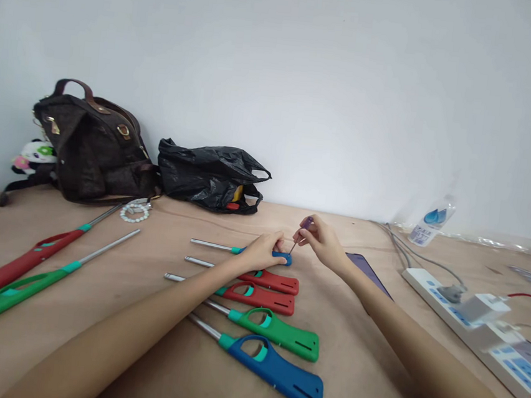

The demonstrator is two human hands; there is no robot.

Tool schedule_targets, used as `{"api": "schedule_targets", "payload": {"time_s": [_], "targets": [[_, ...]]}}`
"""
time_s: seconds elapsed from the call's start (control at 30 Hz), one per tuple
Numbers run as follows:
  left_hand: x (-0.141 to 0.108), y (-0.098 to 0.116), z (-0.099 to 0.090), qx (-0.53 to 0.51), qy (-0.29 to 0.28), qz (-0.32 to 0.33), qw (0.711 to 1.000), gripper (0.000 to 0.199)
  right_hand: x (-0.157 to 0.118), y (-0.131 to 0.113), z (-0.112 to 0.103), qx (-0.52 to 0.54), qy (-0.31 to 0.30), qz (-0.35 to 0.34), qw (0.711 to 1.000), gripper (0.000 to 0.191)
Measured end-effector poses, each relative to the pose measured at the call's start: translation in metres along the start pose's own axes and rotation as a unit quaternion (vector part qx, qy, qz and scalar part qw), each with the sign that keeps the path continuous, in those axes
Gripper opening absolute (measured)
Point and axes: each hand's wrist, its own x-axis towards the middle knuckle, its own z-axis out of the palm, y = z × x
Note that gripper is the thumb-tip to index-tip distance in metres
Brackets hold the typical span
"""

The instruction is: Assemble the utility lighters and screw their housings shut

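Note:
My left hand [264, 251] is closed on a blue long-necked lighter [288, 259] lying at the far end of a row. Its metal tube points left, and my fingers cover most of the handle. My right hand [320, 240] pinches a small screwdriver [307, 223] with a purple handle. The thin shaft slants down, and its tip meets the butt end of that blue lighter. Nearer to me lie two red lighters [276, 281], a green lighter [281, 332] and another blue lighter [277, 372], handles to the right. My left forearm hides parts of their tubes.
Another red lighter [29, 261] and green lighter [16, 294] lie at left. A dark backpack [101, 152], a bead bracelet [134, 212] and a black plastic bag [206, 174] are behind. At right are a phone [368, 274], a power strip [451, 317] with cables and a clear bottle [432, 221].

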Motion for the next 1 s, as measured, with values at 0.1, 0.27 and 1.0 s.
{"api": "schedule_targets", "payload": {"time_s": [0.1, 0.27, 1.0], "targets": [[0.0, -0.001, 0.0, -0.002, -0.001, 0.001, 1.0, 0.027, 0.0, -0.006, 0.002, -0.069, -0.024, -0.019, 0.997, 0.012], [0.0, -0.001, 0.001, -0.003, 0.0, -0.003, 1.0, 0.026, -0.001, -0.018, 0.008, -0.223, -0.071, -0.064, 0.97, 0.006], [-0.001, -0.004, 0.003, 0.002, -0.001, 0.005, 1.0, 0.026, 0.012, -0.025, 0.022, -0.312, -0.027, -0.085, 0.946, 0.03]]}}
